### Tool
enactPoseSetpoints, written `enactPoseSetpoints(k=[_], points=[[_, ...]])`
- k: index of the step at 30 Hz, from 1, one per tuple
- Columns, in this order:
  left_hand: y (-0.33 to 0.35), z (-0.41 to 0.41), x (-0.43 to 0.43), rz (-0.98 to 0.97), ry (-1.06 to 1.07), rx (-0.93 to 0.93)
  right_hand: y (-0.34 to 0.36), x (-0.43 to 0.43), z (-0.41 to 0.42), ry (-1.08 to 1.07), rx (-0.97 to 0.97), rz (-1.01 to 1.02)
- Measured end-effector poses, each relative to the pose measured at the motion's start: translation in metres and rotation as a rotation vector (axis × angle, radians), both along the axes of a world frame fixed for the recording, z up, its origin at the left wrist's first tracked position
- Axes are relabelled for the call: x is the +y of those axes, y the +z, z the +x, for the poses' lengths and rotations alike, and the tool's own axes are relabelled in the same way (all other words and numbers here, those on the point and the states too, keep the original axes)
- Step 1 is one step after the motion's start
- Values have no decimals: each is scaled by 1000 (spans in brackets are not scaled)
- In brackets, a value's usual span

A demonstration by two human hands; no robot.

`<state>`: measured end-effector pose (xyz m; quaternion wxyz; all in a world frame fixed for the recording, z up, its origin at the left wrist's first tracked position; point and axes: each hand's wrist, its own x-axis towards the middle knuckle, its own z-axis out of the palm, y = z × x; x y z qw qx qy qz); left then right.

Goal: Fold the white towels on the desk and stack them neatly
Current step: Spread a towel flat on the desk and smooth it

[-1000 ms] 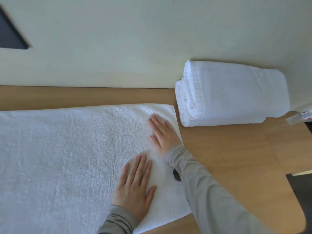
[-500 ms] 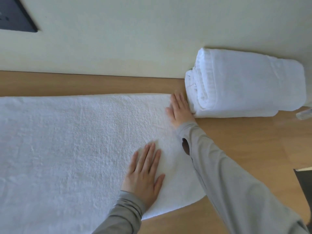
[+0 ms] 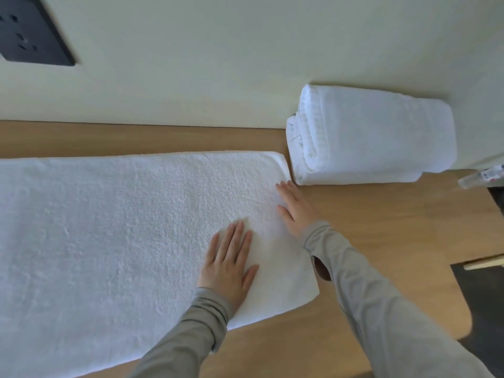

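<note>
Now we have the spread towel (image 3: 109, 236) flat across the left of the desk (image 3: 381, 227), our left hand (image 3: 229, 266) palm-down near its right end, fingers straight and slightly apart. Our right hand (image 3: 296, 211) lies flat on the towel's right edge, fingers straight, gripping nothing. The folded towels (image 3: 373, 137) sit far right against the wall.

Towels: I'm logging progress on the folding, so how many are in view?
2: one towel spread flat on the desk under the left hand and right hand; one folded bundle by the wall at right. Its layers may hide more.
</note>
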<state>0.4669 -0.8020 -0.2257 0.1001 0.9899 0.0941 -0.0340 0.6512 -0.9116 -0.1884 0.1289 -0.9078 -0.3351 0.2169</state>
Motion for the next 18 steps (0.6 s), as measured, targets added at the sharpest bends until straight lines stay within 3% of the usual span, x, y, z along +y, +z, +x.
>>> enactPoseSetpoints(k=[6, 11, 13, 18], points=[[2, 4, -21, -18, 176, -15, 2, 32, 45, 186, -93, -68], [9, 10, -71, -139, 548, -54, 2, 72, 75, 366, -144, -149], [12, 14, -101, -229, 797, -146, 5, 83, 80, 372, -144, -170], [39, 37, -172, -666, 1697, -365, 13, 105, 90, 397, -68, -308]])
